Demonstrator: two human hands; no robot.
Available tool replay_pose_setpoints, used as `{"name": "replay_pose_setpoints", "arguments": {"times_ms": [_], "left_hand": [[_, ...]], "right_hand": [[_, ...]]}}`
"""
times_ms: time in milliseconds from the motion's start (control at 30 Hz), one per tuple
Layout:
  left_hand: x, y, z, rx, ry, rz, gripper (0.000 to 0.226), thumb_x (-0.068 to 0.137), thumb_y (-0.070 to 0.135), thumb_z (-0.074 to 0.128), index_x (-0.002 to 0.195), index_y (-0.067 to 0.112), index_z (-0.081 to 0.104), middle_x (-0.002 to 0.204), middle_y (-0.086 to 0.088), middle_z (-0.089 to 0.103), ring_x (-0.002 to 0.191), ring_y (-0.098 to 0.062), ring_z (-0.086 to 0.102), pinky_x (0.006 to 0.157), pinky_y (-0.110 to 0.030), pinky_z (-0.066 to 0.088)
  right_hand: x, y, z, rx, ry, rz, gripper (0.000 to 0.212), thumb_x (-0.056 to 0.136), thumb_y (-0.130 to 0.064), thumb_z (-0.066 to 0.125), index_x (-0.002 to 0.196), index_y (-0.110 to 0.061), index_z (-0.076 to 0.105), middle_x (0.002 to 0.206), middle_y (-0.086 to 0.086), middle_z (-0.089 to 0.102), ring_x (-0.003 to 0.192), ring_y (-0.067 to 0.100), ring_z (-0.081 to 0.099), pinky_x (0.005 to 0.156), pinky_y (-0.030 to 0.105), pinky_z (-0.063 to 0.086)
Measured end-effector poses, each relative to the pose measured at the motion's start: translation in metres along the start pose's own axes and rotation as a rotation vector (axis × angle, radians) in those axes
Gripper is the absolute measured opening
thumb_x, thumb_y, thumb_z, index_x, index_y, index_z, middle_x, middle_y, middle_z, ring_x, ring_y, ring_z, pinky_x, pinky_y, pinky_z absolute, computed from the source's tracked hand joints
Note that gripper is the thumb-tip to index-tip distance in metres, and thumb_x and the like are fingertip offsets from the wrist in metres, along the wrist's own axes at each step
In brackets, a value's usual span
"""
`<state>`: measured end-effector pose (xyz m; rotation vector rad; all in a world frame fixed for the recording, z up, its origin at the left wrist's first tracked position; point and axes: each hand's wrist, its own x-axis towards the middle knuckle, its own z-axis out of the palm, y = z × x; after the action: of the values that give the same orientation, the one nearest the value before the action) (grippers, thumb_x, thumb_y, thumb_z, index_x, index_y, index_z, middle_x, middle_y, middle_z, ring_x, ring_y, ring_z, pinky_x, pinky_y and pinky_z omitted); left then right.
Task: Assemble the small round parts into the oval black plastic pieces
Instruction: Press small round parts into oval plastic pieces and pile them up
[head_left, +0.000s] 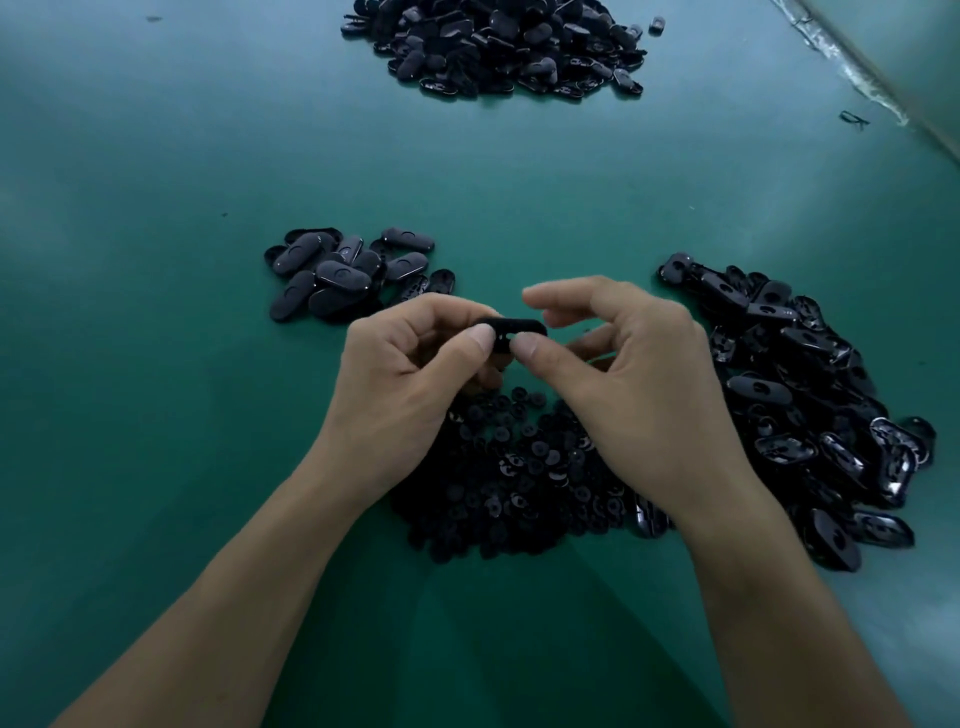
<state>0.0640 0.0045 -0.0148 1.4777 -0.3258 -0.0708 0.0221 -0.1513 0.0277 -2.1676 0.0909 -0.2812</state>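
Head view | my left grip (400, 374) and right grip (623, 374) both pinch one oval piece (511, 328) above the round parts (509, 478), toward the near edge of the surface (156, 156) | best: thumbs press squarely, piece level.

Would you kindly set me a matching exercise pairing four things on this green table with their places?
1. round parts pile
2. held oval piece
3. small oval pile
4. sprawling oval pile

A. between left hand and right hand
B. right of the right hand
C. beyond and left of the left hand
D. beneath both hands

Pairs: 1-D, 2-A, 3-C, 4-B
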Motion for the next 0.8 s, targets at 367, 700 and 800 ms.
{"name": "replay_pose_setpoints", "arguments": {"times_ms": [367,700,800], "left_hand": [[0.001,-0.002,0.000,-0.010,0.032,0.039,0.009,0.089,0.011,0.070,0.096,0.016,0.070,0.076,0.003,0.074,0.064,-0.007,0.068,0.065,-0.021,0.057],[0.002,-0.001,0.000,-0.071,0.086,0.024,0.009,0.093,0.008,0.065,0.095,0.013,0.071,0.083,-0.002,0.076,0.069,-0.014,0.072,0.068,-0.023,0.058],[0.002,-0.001,-0.001,-0.078,0.088,0.021,0.010,0.092,0.008,0.065,0.097,0.013,0.072,0.083,-0.002,0.077,0.070,-0.014,0.073,0.067,-0.020,0.057]], "right_hand": [[0.000,0.003,0.002,0.059,0.011,0.044,0.017,0.096,-0.028,0.066,0.080,-0.029,0.072,0.073,-0.016,0.072,0.066,0.008,0.068,0.067,0.031,0.058],[-0.004,0.013,0.008,-0.394,-0.200,0.162,0.015,0.090,-0.037,0.071,0.104,-0.033,0.070,0.093,-0.009,0.058,0.084,0.012,0.057,0.083,0.036,0.052],[-0.005,0.011,0.011,-0.372,-0.177,0.159,0.004,0.091,-0.030,0.071,0.095,-0.029,0.072,0.089,-0.011,0.064,0.080,0.009,0.061,0.080,0.034,0.054]]}}
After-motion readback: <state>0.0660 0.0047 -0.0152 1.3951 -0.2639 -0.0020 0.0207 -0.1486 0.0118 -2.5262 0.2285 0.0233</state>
